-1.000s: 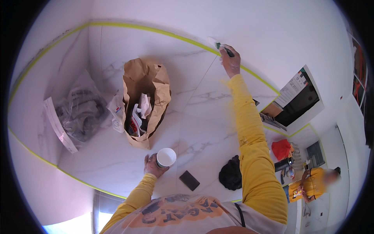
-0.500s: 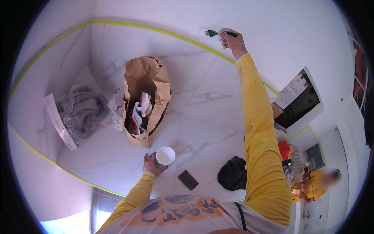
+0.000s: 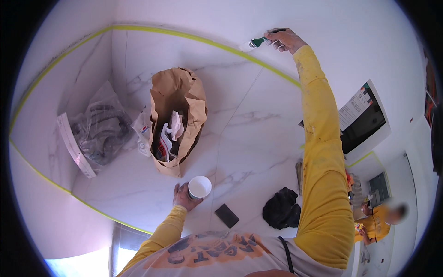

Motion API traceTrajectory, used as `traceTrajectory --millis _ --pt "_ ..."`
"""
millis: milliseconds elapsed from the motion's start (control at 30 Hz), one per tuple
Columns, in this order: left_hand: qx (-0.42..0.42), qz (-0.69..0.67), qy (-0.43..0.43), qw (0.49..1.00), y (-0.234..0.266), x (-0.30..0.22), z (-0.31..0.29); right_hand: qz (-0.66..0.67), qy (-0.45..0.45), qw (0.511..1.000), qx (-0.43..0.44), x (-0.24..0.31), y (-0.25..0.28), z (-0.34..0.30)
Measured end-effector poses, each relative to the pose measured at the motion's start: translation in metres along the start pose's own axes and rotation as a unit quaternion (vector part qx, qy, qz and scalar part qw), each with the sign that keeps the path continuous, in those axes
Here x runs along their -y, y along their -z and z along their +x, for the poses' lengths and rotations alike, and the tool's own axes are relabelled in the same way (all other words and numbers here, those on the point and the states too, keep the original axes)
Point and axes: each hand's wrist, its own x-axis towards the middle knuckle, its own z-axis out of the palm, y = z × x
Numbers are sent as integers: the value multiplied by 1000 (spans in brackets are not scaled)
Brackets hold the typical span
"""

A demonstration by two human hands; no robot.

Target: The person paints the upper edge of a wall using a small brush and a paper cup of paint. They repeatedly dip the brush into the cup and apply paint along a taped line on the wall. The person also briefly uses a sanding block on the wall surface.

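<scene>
My left hand (image 3: 183,196) is closed round the side of a white cup (image 3: 200,187), whose open top faces up and whose inside looks white. Up at the white wall, my right hand (image 3: 290,40) grips a paintbrush (image 3: 258,42) by its green handle. The bristles point left and meet or nearly meet the wall just above a strip of yellow-green masking tape (image 3: 184,38); whether they touch cannot be made out. Below the tape lies marbled white tile (image 3: 240,138). Pale smears show on the fingers of my right hand.
An open brown paper bag (image 3: 197,111) holds crumpled packaging. Left of it sits a clear plastic bag (image 3: 106,134) with grey contents. A dark flat rectangular object (image 3: 226,215) and black cloth (image 3: 280,210) lie nearer me. At right are a dark wall opening (image 3: 362,131) and another person (image 3: 379,225).
My right hand has moved right and slightly up with the paintbrush, which now tilts down toward the tape. My left hand still holds the cup. The whole view has shifted slightly.
</scene>
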Motion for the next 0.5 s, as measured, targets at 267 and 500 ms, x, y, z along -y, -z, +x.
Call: traceTrajectory --millis 267,500 --pt "9 24 -5 1000 -26 21 7 -84 -110 990 -33 -56 65 -27" --pt "13 43 -20 999 -44 38 9 -150 -199 965 -87 -139 152 -83"
